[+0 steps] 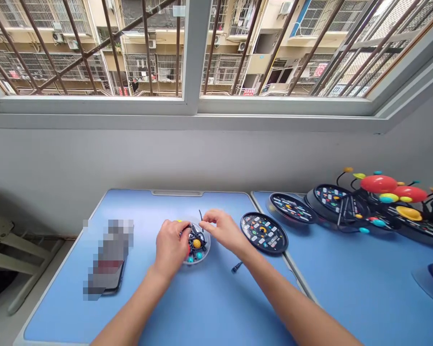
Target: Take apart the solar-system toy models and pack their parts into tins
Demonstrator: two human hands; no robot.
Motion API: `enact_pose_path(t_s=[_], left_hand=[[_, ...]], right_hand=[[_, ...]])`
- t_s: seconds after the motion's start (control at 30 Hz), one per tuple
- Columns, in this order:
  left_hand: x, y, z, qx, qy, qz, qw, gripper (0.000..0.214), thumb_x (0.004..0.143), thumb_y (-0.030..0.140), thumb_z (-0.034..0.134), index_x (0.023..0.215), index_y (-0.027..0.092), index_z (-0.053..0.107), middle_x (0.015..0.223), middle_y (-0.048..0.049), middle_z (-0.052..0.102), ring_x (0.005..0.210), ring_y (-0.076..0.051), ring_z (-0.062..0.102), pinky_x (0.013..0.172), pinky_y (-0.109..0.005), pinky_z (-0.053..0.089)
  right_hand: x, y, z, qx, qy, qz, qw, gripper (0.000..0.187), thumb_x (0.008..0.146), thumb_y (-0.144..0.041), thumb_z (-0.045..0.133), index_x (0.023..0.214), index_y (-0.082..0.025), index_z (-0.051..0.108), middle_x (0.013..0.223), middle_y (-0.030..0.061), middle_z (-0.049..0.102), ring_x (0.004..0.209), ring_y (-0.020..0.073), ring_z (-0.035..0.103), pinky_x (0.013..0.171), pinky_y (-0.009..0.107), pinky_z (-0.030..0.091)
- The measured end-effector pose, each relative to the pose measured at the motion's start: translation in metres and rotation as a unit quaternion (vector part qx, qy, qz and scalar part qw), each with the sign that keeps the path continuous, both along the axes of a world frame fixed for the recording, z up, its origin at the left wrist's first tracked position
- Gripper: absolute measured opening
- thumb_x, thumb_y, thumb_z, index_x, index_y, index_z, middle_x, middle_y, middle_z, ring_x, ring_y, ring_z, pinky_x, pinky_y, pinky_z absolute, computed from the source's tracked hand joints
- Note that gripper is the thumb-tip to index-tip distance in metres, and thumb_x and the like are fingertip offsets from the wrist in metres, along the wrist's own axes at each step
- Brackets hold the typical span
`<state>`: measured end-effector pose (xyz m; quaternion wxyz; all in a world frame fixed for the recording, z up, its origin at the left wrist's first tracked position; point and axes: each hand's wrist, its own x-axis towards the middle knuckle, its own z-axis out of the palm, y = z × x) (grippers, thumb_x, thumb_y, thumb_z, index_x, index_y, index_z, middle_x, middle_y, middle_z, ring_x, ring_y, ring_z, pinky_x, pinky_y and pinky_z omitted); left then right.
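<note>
A clear round tub point(206, 251) stands on the blue table, filled with black thin parts and small balls, among them an orange ball point(197, 243) and turquoise balls point(199, 255). Curled over the tub's left side is my left hand point(171, 244); its fingers are closed, and what they grip is mostly hidden. A bit of yellow point(179, 221) shows just beyond its knuckles, and some red is by the fingertips. Over the right rim, my right hand point(222, 233) pinches a thin black rod point(201, 215) that points upward.
A round black printed lid point(264, 233) lies right of my hand, near a small black piece point(236, 267). Farther right are more lidded tubs point(292, 208) and an assembled model with red ovals point(378, 183). A phone point(111, 283), partly blurred, lies left. Behind is a barred window.
</note>
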<state>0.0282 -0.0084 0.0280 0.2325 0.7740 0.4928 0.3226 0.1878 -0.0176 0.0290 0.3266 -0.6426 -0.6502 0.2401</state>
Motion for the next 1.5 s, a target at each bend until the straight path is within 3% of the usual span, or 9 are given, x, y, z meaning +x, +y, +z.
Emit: enact_pose_path(t_s=[0.17,0.43,0.63,0.83,0.93,1.03,1.1,1.2,1.5], left_hand=[[0.000,0.004,-0.008,0.007,0.083,-0.025,0.996,0.026,0.080,0.011,0.050,0.096,0.020,0.069,0.078,-0.0048,0.070,0.076,-0.021,0.054,0.068,-0.032,0.045],[-0.005,0.000,-0.015,0.043,0.103,-0.045,0.993,0.023,0.077,0.008,0.051,0.084,0.019,0.070,0.092,-0.0049,0.069,0.082,-0.021,0.054,0.077,-0.034,0.046],[-0.022,-0.021,-0.019,0.047,0.113,-0.067,0.990,0.020,0.082,0.017,0.049,0.087,0.020,0.068,0.092,-0.0049,0.067,0.078,-0.021,0.052,0.071,-0.034,0.048],[-0.035,-0.019,-0.019,0.033,0.103,-0.099,0.989,0.021,0.082,0.016,0.049,0.090,0.022,0.067,0.094,-0.0039,0.067,0.078,-0.020,0.052,0.070,-0.034,0.047],[-0.034,-0.015,-0.014,0.014,0.061,-0.081,0.995,0.020,0.080,0.018,0.051,0.089,0.022,0.068,0.094,-0.0039,0.068,0.080,-0.021,0.053,0.070,-0.034,0.047],[-0.025,-0.015,-0.002,-0.078,-0.028,-0.050,0.995,0.021,0.077,0.020,0.052,0.092,0.020,0.068,0.091,-0.0055,0.069,0.078,-0.020,0.057,0.070,-0.032,0.047],[-0.017,-0.016,0.007,-0.175,-0.101,-0.055,0.978,0.027,0.077,0.024,0.052,0.099,0.017,0.065,0.087,-0.0059,0.069,0.071,-0.017,0.059,0.066,-0.029,0.048],[-0.005,-0.018,0.015,-0.239,-0.173,-0.089,0.951,0.031,0.078,0.029,0.050,0.103,0.016,0.064,0.077,-0.0039,0.068,0.063,-0.015,0.058,0.061,-0.025,0.046],[0.005,-0.021,0.028,-0.167,-0.138,-0.052,0.975,0.028,0.080,0.027,0.042,0.056,0.018,0.052,0.049,0.0046,0.038,0.046,-0.009,0.032,0.045,-0.021,0.027]], right_hand=[[-0.003,0.006,-0.019,0.015,-0.102,0.005,0.995,0.011,0.076,-0.021,0.060,0.066,-0.018,0.059,0.082,0.0043,0.057,0.088,0.0207,0.049,0.077,0.031,0.038],[-0.009,-0.003,-0.019,0.046,-0.156,-0.006,0.987,0.003,0.078,-0.019,0.061,0.075,-0.020,0.061,0.083,0.0042,0.055,0.084,0.0202,0.048,0.071,0.030,0.036],[-0.020,-0.010,-0.012,-0.026,-0.261,0.006,0.965,0.015,0.079,-0.025,0.059,0.065,-0.020,0.061,0.076,0.0069,0.058,0.079,0.0231,0.047,0.064,0.032,0.030],[-0.018,-0.004,-0.008,-0.056,-0.170,-0.011,0.984,0.013,0.072,-0.012,0.054,0.062,-0.018,0.060,0.072,0.0056,0.059,0.077,0.0202,0.050,0.065,0.030,0.033],[-0.013,-0.002,0.001,-0.091,0.014,-0.014,0.996,0.010,0.071,-0.021,0.053,0.063,-0.017,0.058,0.062,0.0005,0.057,0.061,0.0135,0.050,0.056,0.025,0.035],[-0.011,-0.005,0.010,-0.130,0.279,-0.009,0.951,0.015,0.067,-0.031,0.058,0.063,-0.018,0.053,0.053,-0.0038,0.053,0.045,0.0084,0.041,0.047,0.023,0.031],[-0.013,-0.010,0.014,-0.134,0.358,0.006,0.924,0.018,0.064,-0.033,0.061,0.063,-0.018,0.052,0.050,-0.0046,0.054,0.042,0.0076,0.039,0.047,0.023,0.032],[-0.020,-0.017,0.016,-0.117,0.386,0.019,0.915,0.019,0.065,-0.034,0.064,0.065,-0.018,0.052,0.050,-0.0052,0.053,0.046,0.0089,0.042,0.051,0.024,0.035],[-0.024,-0.023,0.022,0.017,0.288,-0.003,0.958,0.034,0.075,-0.052,0.057,0.064,-0.019,0.055,0.059,-0.0036,0.046,0.058,0.0114,0.042,0.055,0.024,0.035]])
